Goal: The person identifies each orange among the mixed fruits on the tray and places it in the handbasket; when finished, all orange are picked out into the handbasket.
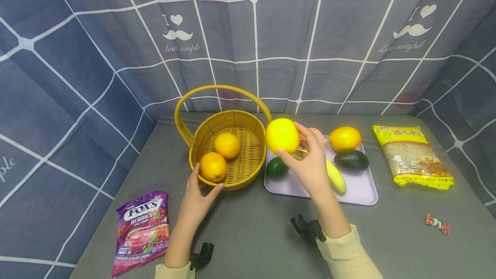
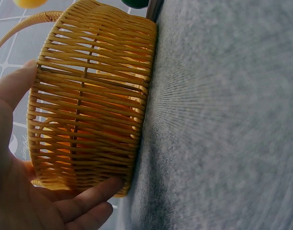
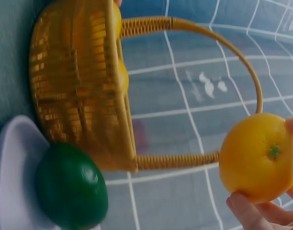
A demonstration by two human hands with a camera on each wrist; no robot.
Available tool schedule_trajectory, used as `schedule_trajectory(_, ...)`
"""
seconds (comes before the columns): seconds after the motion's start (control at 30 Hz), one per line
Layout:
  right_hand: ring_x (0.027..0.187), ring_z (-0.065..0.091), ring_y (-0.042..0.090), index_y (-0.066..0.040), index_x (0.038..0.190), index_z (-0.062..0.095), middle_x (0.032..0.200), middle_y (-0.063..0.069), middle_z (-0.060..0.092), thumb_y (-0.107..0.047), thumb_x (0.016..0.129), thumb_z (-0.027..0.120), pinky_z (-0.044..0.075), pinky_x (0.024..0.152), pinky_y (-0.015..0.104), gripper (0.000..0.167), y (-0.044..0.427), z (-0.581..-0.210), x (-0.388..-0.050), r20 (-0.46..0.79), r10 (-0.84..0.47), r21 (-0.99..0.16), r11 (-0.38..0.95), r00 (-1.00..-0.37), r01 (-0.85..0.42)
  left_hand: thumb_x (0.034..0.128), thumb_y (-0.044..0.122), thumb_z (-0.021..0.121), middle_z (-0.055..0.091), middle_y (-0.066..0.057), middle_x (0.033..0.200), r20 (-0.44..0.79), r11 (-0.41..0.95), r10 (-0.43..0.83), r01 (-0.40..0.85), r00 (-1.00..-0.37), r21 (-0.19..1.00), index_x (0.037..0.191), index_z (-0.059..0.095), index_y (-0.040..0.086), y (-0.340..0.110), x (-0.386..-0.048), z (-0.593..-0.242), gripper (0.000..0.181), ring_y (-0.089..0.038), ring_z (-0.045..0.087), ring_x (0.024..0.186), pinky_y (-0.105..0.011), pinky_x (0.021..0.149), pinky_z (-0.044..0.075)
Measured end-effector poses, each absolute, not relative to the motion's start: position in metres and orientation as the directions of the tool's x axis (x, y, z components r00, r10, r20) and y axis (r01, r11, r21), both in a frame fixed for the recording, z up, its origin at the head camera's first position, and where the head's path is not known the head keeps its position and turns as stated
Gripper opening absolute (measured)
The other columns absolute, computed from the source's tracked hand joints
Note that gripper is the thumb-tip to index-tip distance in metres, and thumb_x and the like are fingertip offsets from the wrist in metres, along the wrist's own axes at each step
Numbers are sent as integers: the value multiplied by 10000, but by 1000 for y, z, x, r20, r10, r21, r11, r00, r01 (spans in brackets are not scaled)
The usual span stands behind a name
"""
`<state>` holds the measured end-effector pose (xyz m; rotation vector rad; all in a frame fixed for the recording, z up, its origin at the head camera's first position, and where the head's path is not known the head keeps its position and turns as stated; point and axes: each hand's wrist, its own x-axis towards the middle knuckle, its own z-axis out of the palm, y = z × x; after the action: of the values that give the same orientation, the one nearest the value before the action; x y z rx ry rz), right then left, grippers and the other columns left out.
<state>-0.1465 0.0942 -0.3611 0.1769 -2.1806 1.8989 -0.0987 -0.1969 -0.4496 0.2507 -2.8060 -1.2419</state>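
Note:
My right hand (image 1: 310,162) holds an orange (image 1: 283,136) in its fingertips, raised over the tray's left side, just right of the basket. In the right wrist view this orange (image 3: 259,158) shows its green stem end. The wicker basket (image 1: 253,171) stands on the table with its handle up. Inside it lie two more oranges, one toward the middle (image 1: 227,145) and one near the front-left wall (image 1: 213,167). My left hand (image 1: 195,199) grips the basket's front-left side, thumb at the rim and fingers around the wall (image 2: 89,110).
A lilac tray (image 1: 286,187) holds a dark green avocado (image 1: 351,160), a green fruit (image 1: 277,167), a banana (image 1: 335,177), a yellow-orange fruit (image 1: 345,138) and a partly hidden pinkish item (image 1: 317,134). Around lie a candy bag (image 1: 143,231), a yellow food packet (image 1: 413,156) and a small wrapped candy (image 1: 438,224).

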Motion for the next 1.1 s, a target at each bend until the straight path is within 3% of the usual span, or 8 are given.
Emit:
schedule_trajectory(0.27,1101,543,275,-170,1393,497,1339,51,488,-131,763,822,492,902,449,710,60,-381,-145,280,-84,-940,181,-956,-291,804,666,629,189,-179,1562,-8,658,-173,-122,-985,743,1558,80,213,-198,-98,-450,1037,-361,477,1234,-645,990,337)
schedule_trajectory(0.43,1093,535,223,-165,1375,511,1328,41,499,-216,763,823,519,854,391,689,34,-397,-148,325,-196,-888,274,-925,-370,801,667,631,201,-180,1554,-3,660,-181,-124,-983,741,1558,86,203,-197,-98,-451,1041,-362,483,1227,-641,984,348)
schedule_trajectory(0.6,1054,538,188,-151,1363,522,1312,28,515,-257,755,826,521,825,347,688,19,-409,-153,341,-224,-838,367,-913,-403,807,659,631,209,-181,1551,3,656,-173,-113,-985,747,1557,94,192,-196,-98,-452,1034,-364,485,1226,-634,988,350)
schedule_trajectory(0.9,1133,538,212,-127,1351,520,1304,43,522,-254,744,825,465,951,436,691,9,-414,-156,391,-255,-748,473,-885,-467,815,638,642,227,-190,1541,26,665,-181,-103,-983,740,1554,107,175,-195,-98,-450,1024,-366,503,1207,-633,971,368)
schedule_trajectory(1.1,1165,530,233,-128,1343,519,1320,61,508,-274,750,808,457,964,439,676,5,-414,-156,408,-287,-685,531,-867,-498,810,650,636,228,-185,1542,15,661,-175,-106,-984,743,1557,91,191,-196,-98,-450,1032,-354,504,1211,-640,966,368)
